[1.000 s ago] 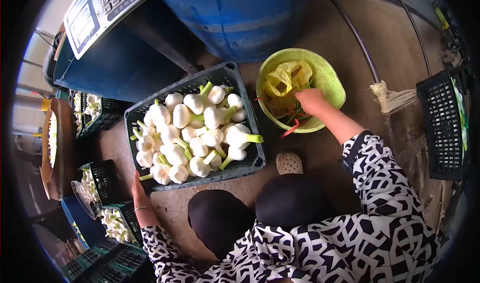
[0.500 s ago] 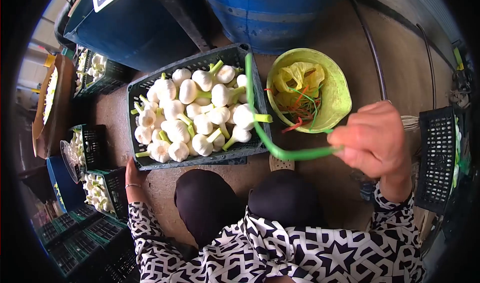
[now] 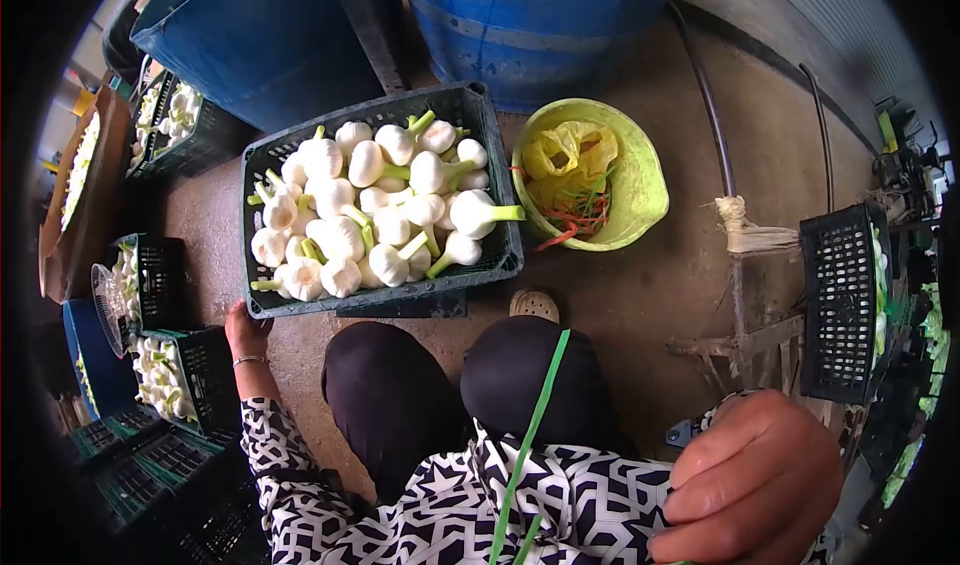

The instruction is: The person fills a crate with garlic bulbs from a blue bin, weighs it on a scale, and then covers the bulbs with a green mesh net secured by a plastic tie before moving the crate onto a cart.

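A dark plastic crate (image 3: 385, 303) holds white garlic bulbs (image 3: 340, 200) with trimmed green stems. My left hand (image 3: 248, 331) is at the crate's near left corner, its fingers partly hidden there and closed on it. At the lower right, close to the camera, my right hand (image 3: 755, 480) is closed, with a bit of green showing below its fingers. A green plastic strip (image 3: 532, 430) runs up across my lap to my knee; its lower part leaves the view.
Right of the crate stands a yellow-green bucket (image 3: 645, 190) with a yellow bag and red and green strips inside. Blue barrels (image 3: 530, 35) stand behind. More garlic crates (image 3: 190, 375) are at left, and another crate (image 3: 840, 310) is at right beside a metal frame (image 3: 745, 345).
My right hand has come down and nearer to me from beside the bucket. The green strip has swung from the crate's right side onto my lap. My left hand stays at the crate corner.
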`<state>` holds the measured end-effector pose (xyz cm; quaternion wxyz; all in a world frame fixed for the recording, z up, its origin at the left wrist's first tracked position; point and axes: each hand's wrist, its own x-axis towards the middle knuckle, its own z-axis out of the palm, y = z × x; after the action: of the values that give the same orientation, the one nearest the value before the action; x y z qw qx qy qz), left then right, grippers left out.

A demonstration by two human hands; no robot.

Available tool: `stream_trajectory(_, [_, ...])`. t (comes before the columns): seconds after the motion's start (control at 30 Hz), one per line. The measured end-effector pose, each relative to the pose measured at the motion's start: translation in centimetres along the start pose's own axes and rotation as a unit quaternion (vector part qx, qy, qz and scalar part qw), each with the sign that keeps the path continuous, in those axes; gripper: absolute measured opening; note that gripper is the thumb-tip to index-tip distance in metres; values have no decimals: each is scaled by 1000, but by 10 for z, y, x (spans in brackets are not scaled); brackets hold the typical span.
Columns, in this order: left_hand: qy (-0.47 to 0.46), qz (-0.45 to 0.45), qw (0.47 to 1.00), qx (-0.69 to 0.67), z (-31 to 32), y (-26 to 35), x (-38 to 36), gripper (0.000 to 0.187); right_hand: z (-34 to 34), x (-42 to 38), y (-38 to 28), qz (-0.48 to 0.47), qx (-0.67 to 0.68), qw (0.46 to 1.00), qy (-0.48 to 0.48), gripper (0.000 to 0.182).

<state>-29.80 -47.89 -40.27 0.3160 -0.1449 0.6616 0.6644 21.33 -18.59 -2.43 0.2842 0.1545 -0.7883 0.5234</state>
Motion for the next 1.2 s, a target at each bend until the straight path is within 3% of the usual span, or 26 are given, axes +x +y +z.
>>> stream_trajectory(0.17, [-2,34,999,-40,8,-4,-17,26,-9,-6,8,-16,-6,999,46,18])
stream_trajectory(0.23, [4,43,997,-62,14,-7,-16,27,-32,-20,30,52,15,992,-118,22])
stream_trajectory(0.27, [-6,71,995,-65,23,-8,-19,27,-16,-30,40,178,-27,983,20,25])
stream_trajectory(0.3, [-28,89,995,-44,22,-12,-13,27,3,-43,56,301,-65,939,154,27])
stream_trajectory(0.33, [-7,95,995,-43,23,-15,-8,23,3,-56,95,388,-34,901,193,30])
stream_trajectory(0.37, [-7,156,988,-6,14,-25,9,18,5,-80,142,430,-18,875,222,33])
stream_trajectory(0.47, [18,174,985,-13,31,-29,-9,11,19,-128,237,582,-58,787,195,46])
stream_trajectory(0.5, [11,165,986,-14,32,-27,-15,12,28,-125,247,612,56,747,254,45])
stream_trajectory(0.57, [34,219,973,69,32,-22,-24,14,33,-126,263,620,225,696,285,38])
stream_trajectory(0.67, [7,166,986,5,24,10,-46,20,42,-134,274,610,179,712,297,22])
stream_trajectory(0.7, [8,171,985,6,19,17,-44,13,46,-136,277,609,177,713,300,22])
stream_trajectory(0.83, [30,262,962,73,33,43,-71,6,50,-146,284,584,201,702,354,14])
stream_trajectory(0.93, [-11,188,982,11,50,49,-88,9,55,-145,278,547,246,674,431,14])
stream_trajectory(1.0, [-29,120,992,5,59,51,-96,15,57,-154,279,531,287,677,421,17])
stream_trajectory(1.07, [-40,93,989,109,54,52,-100,19,61,-157,284,522,305,668,434,25])
stream_trajectory(1.2, [-15,109,964,243,45,45,-90,13,67,-154,291,494,255,712,429,24])
